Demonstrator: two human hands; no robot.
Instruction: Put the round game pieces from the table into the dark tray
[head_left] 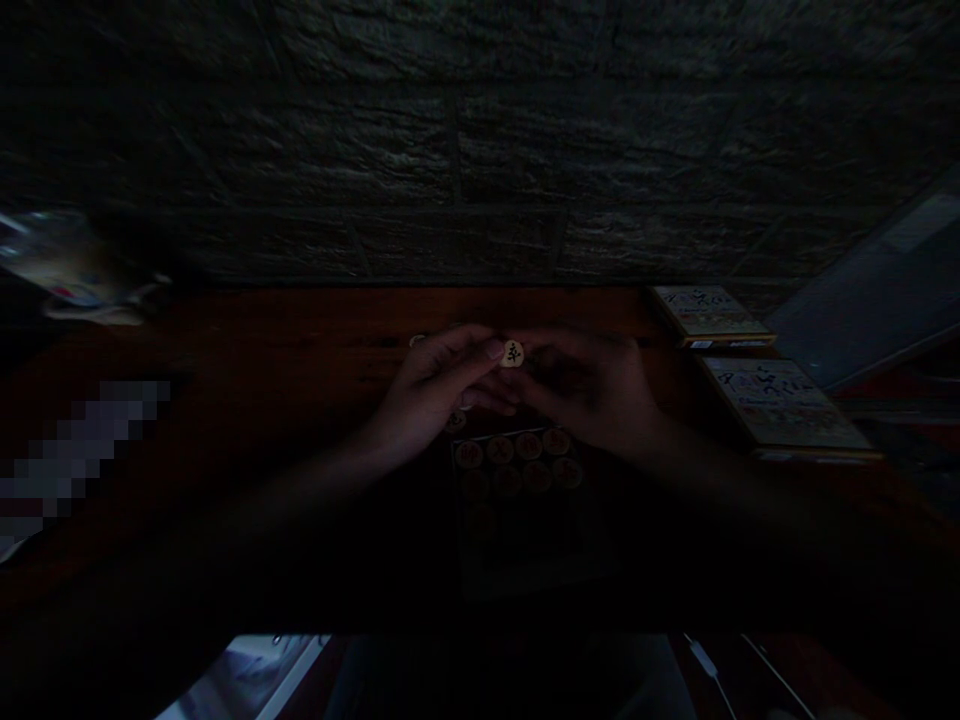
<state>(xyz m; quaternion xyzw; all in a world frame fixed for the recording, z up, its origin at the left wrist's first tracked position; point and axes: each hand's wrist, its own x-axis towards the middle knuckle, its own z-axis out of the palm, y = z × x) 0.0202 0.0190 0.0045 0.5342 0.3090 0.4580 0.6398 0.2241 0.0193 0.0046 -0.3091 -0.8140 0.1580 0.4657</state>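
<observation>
Dark stonework (450, 150) backs the tabletop (285, 360) where, just beyond the tray (536, 555), my left hand (431, 390) and right hand (604, 390) hold a round piece (513, 354) between fingertips, a light rim grip seeming best for keeping its character uncovered.

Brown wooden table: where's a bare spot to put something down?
The table looks bare between the left hand and the shiny pale bundle. It's crowded around the dark rectangular tray of round marked pieces and two flat pale boxes.
</observation>
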